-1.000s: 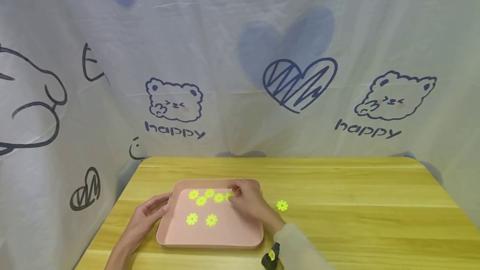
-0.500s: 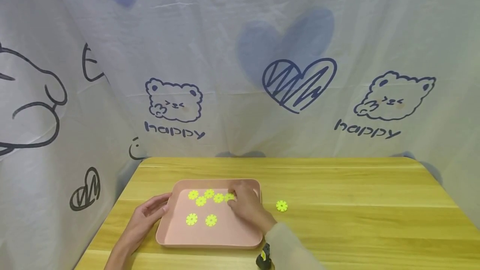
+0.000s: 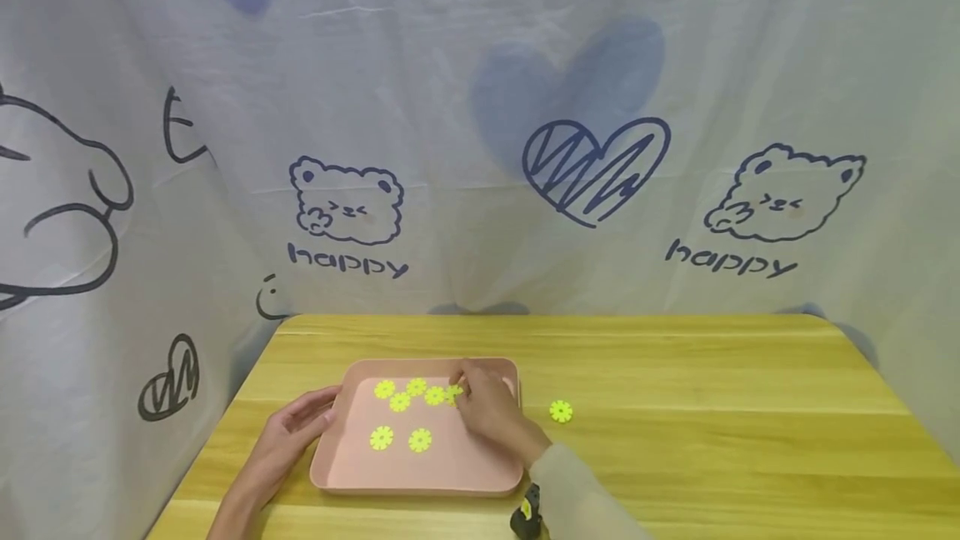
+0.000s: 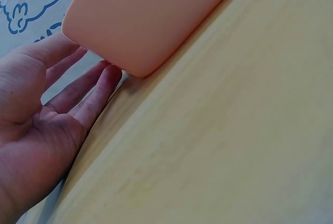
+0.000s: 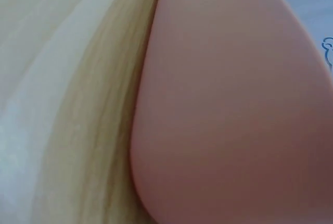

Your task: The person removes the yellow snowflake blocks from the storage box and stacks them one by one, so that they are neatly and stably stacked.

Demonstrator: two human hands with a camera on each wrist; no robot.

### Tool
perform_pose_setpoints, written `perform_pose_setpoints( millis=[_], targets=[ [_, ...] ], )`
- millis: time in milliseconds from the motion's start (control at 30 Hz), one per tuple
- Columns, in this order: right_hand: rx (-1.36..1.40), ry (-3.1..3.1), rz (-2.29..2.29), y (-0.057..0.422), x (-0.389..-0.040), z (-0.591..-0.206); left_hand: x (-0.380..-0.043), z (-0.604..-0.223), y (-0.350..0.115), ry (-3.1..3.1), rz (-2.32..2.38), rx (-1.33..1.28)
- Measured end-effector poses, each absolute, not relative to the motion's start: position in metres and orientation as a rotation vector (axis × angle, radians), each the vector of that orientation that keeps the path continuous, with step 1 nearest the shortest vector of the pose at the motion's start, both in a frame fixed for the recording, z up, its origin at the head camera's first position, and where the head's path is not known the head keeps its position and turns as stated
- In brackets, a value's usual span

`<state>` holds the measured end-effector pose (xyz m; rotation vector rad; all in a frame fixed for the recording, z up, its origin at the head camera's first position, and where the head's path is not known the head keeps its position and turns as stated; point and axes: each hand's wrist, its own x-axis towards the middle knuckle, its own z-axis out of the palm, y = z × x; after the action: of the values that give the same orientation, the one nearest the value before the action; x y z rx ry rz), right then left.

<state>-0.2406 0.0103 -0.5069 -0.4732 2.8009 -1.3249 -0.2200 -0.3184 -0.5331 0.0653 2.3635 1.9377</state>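
Note:
A pink tray [image 3: 420,473] lies on the wooden table, holding several yellow notched plastic discs, such as one disc [image 3: 420,440] near its middle. My left hand [image 3: 288,433] holds the tray's left side. In the left wrist view its thumb goes over the rim while the fingers [image 4: 106,78] rest against the outer wall. My right hand [image 3: 491,411] reaches into the right part of the tray and pinches a yellow notched disc [image 3: 452,395] at the end of the row, partly covered by the fingers. The right wrist view shows only the tray's outer wall [image 5: 223,104], not the hand.
One more yellow disc [image 3: 561,412] lies on the table [image 3: 712,440] to the right of the tray. A black strap-like device [image 3: 527,515] hangs at the right sleeve. Behind the table hangs a white curtain [image 3: 465,257] with printed hearts and bears.
My right forearm has shifted a little left and the hand stays at the end of the row. The disc at its fingertips now looks more tilted. The left hand keeps still.

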Motion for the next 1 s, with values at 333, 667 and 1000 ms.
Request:
perform_pose_setpoints(
  millis=[333,667,1000],
  targets=[
    [-0.476,2.488,-1.765,0.015,-0.238,-0.498,-0.219,-0.534,-0.320,2.362,1.952,0.054],
    [-0.507,2.613,-1.756,0.027,-0.234,-0.491,-0.217,-0.530,-0.317,2.364,1.943,0.036],
    [-0.502,2.616,-1.821,0.044,-0.223,-0.484,-0.218,-0.533,-0.318,2.352,1.963,0.082]
  ],
)
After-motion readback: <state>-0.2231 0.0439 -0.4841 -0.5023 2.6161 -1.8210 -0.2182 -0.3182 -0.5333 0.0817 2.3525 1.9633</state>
